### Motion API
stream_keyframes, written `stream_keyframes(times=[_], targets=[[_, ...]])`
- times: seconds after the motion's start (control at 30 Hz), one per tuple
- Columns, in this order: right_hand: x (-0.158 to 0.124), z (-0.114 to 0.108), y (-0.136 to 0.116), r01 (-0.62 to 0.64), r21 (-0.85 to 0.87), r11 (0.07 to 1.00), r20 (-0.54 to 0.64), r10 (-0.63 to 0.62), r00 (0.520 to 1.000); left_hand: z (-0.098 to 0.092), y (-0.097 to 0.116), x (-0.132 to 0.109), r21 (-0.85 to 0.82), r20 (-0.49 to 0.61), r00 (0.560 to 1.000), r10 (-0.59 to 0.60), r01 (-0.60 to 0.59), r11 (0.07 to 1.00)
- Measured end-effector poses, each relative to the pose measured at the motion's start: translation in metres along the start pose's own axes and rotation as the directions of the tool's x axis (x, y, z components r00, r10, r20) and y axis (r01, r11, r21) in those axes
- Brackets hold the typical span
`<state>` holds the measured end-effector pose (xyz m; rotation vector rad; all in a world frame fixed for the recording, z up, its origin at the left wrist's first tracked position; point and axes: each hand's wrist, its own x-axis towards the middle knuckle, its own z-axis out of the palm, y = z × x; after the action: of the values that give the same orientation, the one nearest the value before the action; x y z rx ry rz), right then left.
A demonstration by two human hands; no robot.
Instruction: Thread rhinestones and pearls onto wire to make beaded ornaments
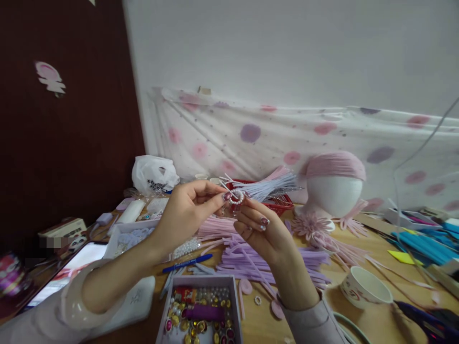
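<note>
A small ring of white pearl beads (236,200) is held up in front of me, above the table. My left hand (190,205) pinches its left side between thumb and forefinger. On its right side, the fingertips of my right hand (267,229) are closed on the same ring, the other fingers curled loosely below. Beneath the hands lie bundles of lilac pipe cleaners (272,260) and pink pipe cleaners (217,226). A similar small bead ring (257,300) rests on the wood near my right wrist.
In front stands a box of beads and gems (236,306). A blue pen (187,263) lies behind it. To the right are a paper cup (366,289), a glue gun (426,317) and a white foam head (333,193). A red basket (281,205) stands behind my hands.
</note>
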<state>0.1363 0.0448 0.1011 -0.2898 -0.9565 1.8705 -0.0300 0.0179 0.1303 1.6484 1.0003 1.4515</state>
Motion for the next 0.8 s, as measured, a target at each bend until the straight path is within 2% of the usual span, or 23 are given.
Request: stream_keyframes(times=[0.07, 0.1, 0.13, 0.2, 0.27, 0.37, 0.43, 0.47, 0.53, 0.67, 0.73, 0.8], targets=[[0.0, 0.0, -0.003, 0.08, -0.046, 0.996, -0.085, -0.084, 0.993, -0.001, -0.001, 0.002, 0.03, 0.002, 1.0, -0.014, 0.014, 0.999], [-0.002, -0.001, -0.004, 0.131, -0.129, 0.983, -0.116, -0.146, 0.982, -0.002, -0.003, 0.002, 0.048, 0.026, 0.999, -0.026, 0.025, 0.999], [-0.005, -0.003, -0.004, 0.181, -0.248, 0.952, -0.142, -0.22, 0.965, -0.001, -0.005, 0.002, 0.071, 0.061, 0.997, -0.043, 0.039, 0.997], [-0.013, -0.013, -0.002, 0.243, -0.501, 0.83, -0.173, -0.371, 0.912, 0.002, -0.013, 0.001, 0.136, 0.136, 0.988, -0.077, 0.058, 0.989], [-0.025, -0.032, 0.004, 0.25, -0.662, 0.706, -0.2, -0.488, 0.85, 0.009, -0.024, -0.003, 0.238, 0.208, 0.973, -0.1, 0.049, 0.97], [-0.049, -0.072, 0.015, 0.222, -0.799, 0.559, -0.22, -0.614, 0.758, 0.026, -0.045, -0.012, 0.388, 0.335, 0.937, -0.098, -0.043, 0.92], [-0.065, -0.098, 0.022, 0.183, -0.876, 0.446, -0.176, -0.65, 0.739, 0.04, -0.059, -0.019, 0.43, 0.471, 0.873, -0.129, -0.1, 0.897], [-0.072, -0.11, 0.024, 0.168, -0.904, 0.394, -0.142, -0.646, 0.75, 0.047, -0.066, -0.021, 0.438, 0.524, 0.838, -0.154, -0.11, 0.892], [-0.085, -0.128, 0.028, 0.145, -0.942, 0.302, -0.066, -0.59, 0.805, 0.058, -0.079, -0.025, 0.459, 0.597, 0.78, -0.188, -0.14, 0.878], [-0.105, -0.149, 0.026, 0.156, -0.972, 0.178, 0.089, -0.333, 0.939, 0.075, -0.096, -0.026, 0.528, 0.662, 0.7, -0.266, -0.183, 0.83], [-0.113, -0.155, 0.023, 0.178, -0.974, 0.138, 0.144, -0.224, 0.964, 0.081, -0.102, -0.024, 0.556, 0.673, 0.674, -0.306, -0.187, 0.81], [-0.117, -0.16, 0.019, 0.188, -0.977, 0.1, 0.169, -0.172, 0.971, 0.088, -0.108, -0.022, 0.572, 0.681, 0.651, -0.336, -0.186, 0.799]])
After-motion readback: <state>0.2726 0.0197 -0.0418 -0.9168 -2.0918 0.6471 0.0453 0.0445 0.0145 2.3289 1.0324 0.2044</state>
